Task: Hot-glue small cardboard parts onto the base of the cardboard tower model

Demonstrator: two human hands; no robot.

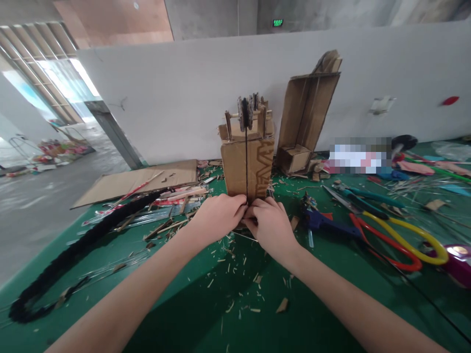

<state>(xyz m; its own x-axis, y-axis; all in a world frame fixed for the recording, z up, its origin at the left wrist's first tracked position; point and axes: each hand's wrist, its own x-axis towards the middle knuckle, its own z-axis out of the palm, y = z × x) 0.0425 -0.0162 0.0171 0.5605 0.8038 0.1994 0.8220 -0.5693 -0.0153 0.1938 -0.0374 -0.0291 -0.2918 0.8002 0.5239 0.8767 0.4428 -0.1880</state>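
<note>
Left hand (pixel 220 214) and right hand (pixel 270 223) both pinch the black string (pixel 246 162) at the foot of the cardboard tower (pixel 248 164) just beyond them (scissors (pixel 390 230) right). Hard tug could topple it.

A green exit sign (pixel 277 22) glows on the far wall at twelve o'clock; its small letters seem to read "EXIT". The label (pixel 359 156) at two o'clock is blurred and unreadable.
</note>
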